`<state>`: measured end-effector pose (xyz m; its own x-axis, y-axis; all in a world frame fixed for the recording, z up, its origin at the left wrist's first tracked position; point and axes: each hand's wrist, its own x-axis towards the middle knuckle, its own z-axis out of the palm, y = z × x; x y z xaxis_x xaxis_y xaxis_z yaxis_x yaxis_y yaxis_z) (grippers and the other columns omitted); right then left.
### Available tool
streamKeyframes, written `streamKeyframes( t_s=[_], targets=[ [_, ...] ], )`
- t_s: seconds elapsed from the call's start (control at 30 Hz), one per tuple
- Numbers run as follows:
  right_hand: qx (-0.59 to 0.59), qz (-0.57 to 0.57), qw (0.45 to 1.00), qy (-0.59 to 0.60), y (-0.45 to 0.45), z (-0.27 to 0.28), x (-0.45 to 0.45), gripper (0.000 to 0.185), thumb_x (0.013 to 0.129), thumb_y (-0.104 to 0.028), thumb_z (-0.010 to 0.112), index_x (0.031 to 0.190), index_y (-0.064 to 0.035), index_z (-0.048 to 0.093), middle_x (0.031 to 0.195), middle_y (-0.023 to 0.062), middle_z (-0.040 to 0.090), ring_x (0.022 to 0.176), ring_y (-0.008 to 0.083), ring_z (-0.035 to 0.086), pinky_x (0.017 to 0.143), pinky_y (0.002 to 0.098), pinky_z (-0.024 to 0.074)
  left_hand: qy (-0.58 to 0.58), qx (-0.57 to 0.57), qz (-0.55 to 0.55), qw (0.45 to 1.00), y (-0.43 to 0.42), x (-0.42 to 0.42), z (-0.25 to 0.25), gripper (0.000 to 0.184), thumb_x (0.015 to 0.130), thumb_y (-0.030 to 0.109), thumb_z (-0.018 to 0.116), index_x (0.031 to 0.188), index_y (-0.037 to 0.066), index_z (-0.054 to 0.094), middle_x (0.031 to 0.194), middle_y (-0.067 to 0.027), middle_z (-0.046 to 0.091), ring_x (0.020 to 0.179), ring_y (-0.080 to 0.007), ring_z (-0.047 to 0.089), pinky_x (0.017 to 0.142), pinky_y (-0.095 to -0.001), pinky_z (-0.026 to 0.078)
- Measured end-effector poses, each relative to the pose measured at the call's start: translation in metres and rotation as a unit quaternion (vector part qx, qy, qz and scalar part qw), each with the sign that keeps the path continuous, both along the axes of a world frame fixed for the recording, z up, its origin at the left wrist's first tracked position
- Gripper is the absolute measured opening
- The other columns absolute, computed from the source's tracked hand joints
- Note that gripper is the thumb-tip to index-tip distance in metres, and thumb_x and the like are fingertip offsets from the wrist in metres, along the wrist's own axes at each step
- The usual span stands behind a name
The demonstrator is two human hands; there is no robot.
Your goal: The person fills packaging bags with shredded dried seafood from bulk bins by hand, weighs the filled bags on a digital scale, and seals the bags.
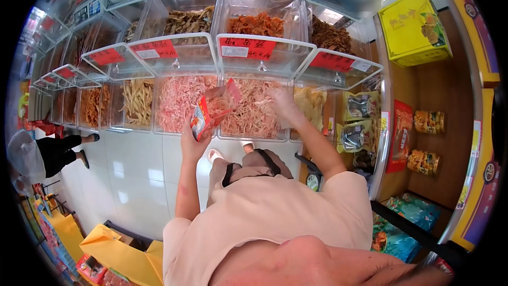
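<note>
Upright in my left hand [191,140] is a red printed packet [205,119], its clear top part spread apart above the bins. My right hand [284,107] is over the right side of a bin of pale pink shreds [248,111]; it looks blurred, and its fingers are too smeared to read. Left of that bin, behind the packet, lies a bin of brighter pink shreds [177,100]. To the right of my right hand is a bin of pale yellow strips [312,103]. Clear lids with red labels [259,47] stand raised above the bins.
Upper bins hold orange dried pieces [256,25] and brown ones. At the right, shelves carry a yellow box [413,27], jars [428,122] and bagged goods [360,135]. Another person [47,156] stands at the far left. Yellow-covered displays [119,249] are at the lower left.
</note>
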<state>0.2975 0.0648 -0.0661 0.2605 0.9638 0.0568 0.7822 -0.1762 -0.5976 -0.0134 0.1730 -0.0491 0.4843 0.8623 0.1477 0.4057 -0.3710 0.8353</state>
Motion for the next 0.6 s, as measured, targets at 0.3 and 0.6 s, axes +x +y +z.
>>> streamKeyframes(
  t_s=[0.3, 0.6],
  targets=[
    [-0.009, -0.092, 0.982, 0.163, 0.003, 0.064, 0.001, 0.021, 0.076, -0.009, 0.06, 0.096, -0.0087, 0.066, 0.083, 0.0128, 0.065, 0.076, 0.0201, 0.063, 0.07, 0.0301, 0.0502, 0.115, 0.133, -0.049, 0.983, 0.008, 0.007, -0.004, 0.077, 0.061, 0.014, 0.077, 0.127, 0.003, 0.039, 0.11, -0.02, 0.054, 0.098, -0.0373, 0.054, 0.083, -0.0433, 0.044],
    [0.08, -0.046, 0.941, 0.326, 0.017, 0.219, -0.004, 0.027, 0.074, -0.002, 0.067, 0.101, -0.0009, 0.063, 0.094, 0.0064, 0.066, 0.089, 0.0111, 0.061, 0.08, 0.0242, 0.0475, 0.105, 0.13, -0.086, 0.982, 0.017, 0.036, -0.002, 0.076, 0.06, 0.015, 0.077, 0.126, 0.004, 0.042, 0.108, -0.0197, 0.056, 0.099, -0.0368, 0.054, 0.084, -0.0438, 0.043]
  ],
)
